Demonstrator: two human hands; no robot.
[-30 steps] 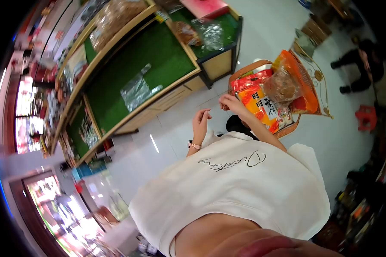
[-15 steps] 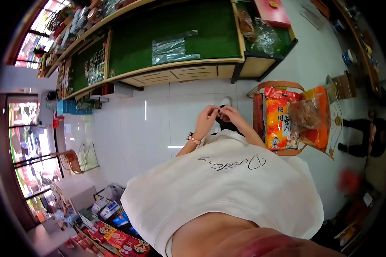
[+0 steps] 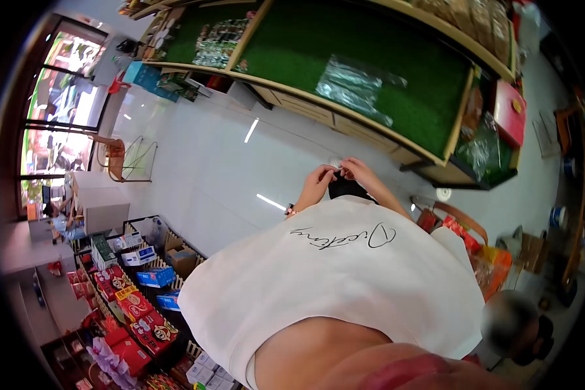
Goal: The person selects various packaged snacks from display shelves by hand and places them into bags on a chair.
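Observation:
In front of my white shirt (image 3: 305,253), both hands are close together with their fingertips nearly meeting. My left hand (image 3: 318,183), with a watch (image 3: 290,209) at its wrist, is closed in a pinch. Just beside it, my right hand (image 3: 355,170) also has its fingers pinched. Whatever lies between the fingers, if anything, is too small to make out. Beneath the hands show dark trousers (image 3: 346,188) and the pale tiled floor (image 3: 208,156).
A green-lined counter (image 3: 292,39) with clear plastic bags (image 3: 354,88) runs across the top. Boxed goods (image 3: 136,305) fill a rack at lower left. A chair (image 3: 465,221) holding orange snack packs (image 3: 491,270) stands at right, near a blurred person (image 3: 513,322).
The view has swung left: the counter and chair shift right, and more of the boxed goods shows. My hands stay pinched together before my body.

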